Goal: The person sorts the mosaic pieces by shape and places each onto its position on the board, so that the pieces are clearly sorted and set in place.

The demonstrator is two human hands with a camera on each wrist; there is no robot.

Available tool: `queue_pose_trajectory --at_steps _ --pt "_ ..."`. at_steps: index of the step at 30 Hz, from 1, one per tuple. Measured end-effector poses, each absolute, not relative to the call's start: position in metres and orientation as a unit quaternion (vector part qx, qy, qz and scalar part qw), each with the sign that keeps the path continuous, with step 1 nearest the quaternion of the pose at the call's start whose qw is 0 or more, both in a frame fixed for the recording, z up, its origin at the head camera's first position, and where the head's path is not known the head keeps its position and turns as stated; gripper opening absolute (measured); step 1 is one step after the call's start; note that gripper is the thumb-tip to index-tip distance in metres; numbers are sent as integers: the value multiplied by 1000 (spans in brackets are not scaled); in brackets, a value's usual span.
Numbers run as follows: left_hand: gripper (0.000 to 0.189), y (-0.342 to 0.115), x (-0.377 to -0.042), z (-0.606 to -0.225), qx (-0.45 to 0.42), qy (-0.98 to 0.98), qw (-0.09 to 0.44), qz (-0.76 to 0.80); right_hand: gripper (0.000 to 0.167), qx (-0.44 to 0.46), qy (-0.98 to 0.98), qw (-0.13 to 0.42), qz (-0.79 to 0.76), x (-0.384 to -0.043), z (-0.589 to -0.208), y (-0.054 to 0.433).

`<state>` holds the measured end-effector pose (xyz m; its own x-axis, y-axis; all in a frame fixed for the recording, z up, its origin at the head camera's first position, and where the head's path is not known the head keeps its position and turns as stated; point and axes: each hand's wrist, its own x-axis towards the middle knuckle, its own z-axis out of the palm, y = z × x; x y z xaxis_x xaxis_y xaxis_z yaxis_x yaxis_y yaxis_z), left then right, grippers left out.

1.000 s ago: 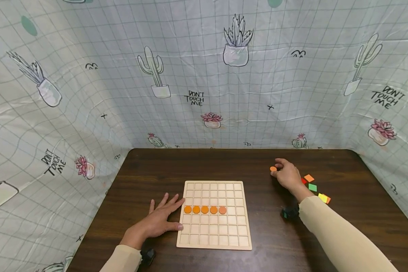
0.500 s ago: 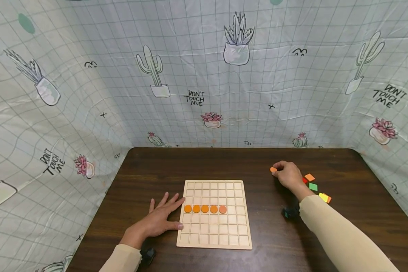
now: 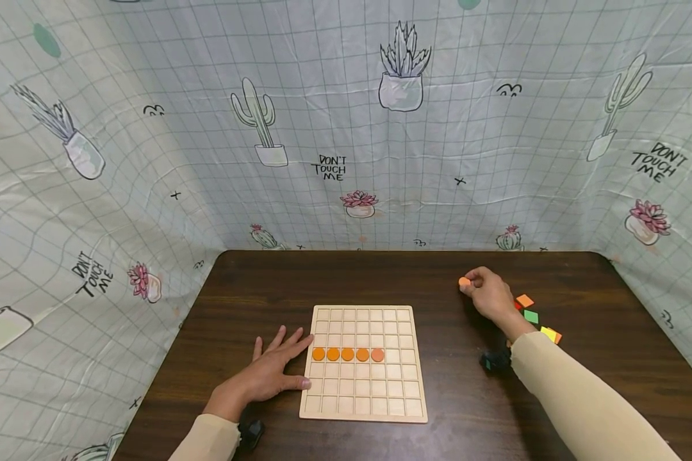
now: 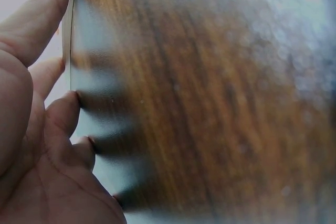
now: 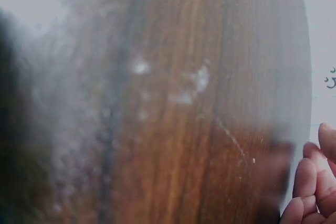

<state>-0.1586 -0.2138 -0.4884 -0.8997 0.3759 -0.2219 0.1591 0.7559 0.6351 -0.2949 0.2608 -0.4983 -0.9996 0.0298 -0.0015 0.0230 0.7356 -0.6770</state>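
A pale wooden grid board (image 3: pixel 363 404) lies on the dark wood table. Across its middle row sit several orange discs (image 3: pixel 348 354); the rightmost disc (image 3: pixel 377 355) is a paler orange. My left hand (image 3: pixel 265 376) rests with fingers spread at the board's left edge, thumb and a fingertip touching it; the left wrist view shows the fingers (image 4: pixel 65 114) meeting the tabletop. Beyond the board's far right corner, my right hand (image 3: pixel 489 298) pinches an orange disc (image 3: pixel 464 282) between thumb and fingers. In the right wrist view the fingers (image 5: pixel 306 178) show only at the edge, disc unseen.
Right of my right hand lie loose flat pieces: an orange one (image 3: pixel 525 301), a green one (image 3: pixel 531 317), a yellow one (image 3: pixel 548 333) over orange, and a red one (image 3: pixel 518 306) partly hidden. A patterned curtain (image 3: pixel 357 141) hangs around the table's back and sides.
My right hand's fingers, spread apart around the disc a second ago, have come together on it, and the disc has risen slightly. The left hand and the board stay put.
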Motion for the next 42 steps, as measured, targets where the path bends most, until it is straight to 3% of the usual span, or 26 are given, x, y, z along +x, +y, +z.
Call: queue_pose_trajectory --at_steps 21,42 --pt "88 -213 -159 -490 143 920 169 323 32 -10 -888 -4 460 -273 -494 229" --pt "88 -214 -159 -490 145 920 171 322 30 9 -843 -61 535 -242 -492 199"
